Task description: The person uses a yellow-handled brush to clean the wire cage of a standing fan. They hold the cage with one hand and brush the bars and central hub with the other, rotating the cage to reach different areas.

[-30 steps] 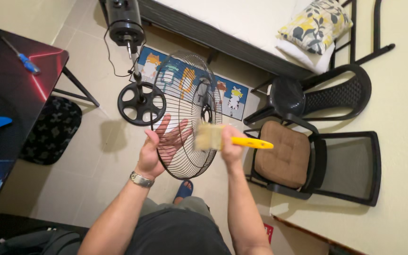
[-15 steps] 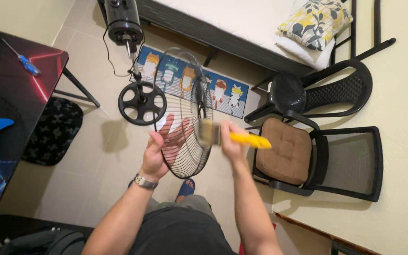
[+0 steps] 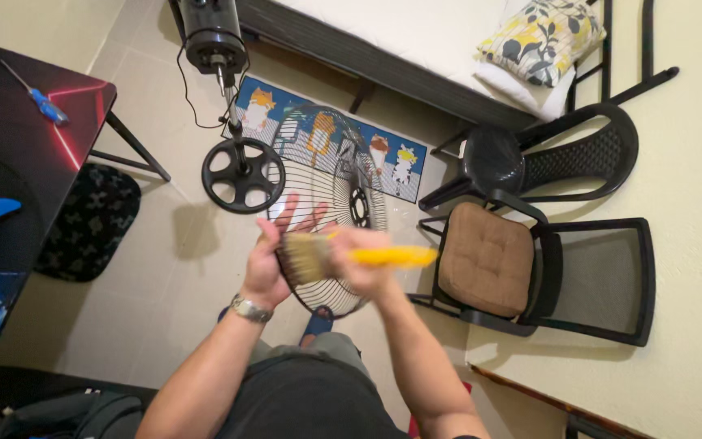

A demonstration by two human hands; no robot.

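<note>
Brushing under way: left hand (image 3: 272, 258) grips the fan guard (image 3: 331, 207) at centre; right hand (image 3: 361, 262) clenches a yellow-handled brush (image 3: 343, 257) against its near wires (motion-blurred). Far wires look untouched.

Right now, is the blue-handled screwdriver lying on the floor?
No, the screwdriver lies on the dark table at the left, above the tiled floor.
</note>
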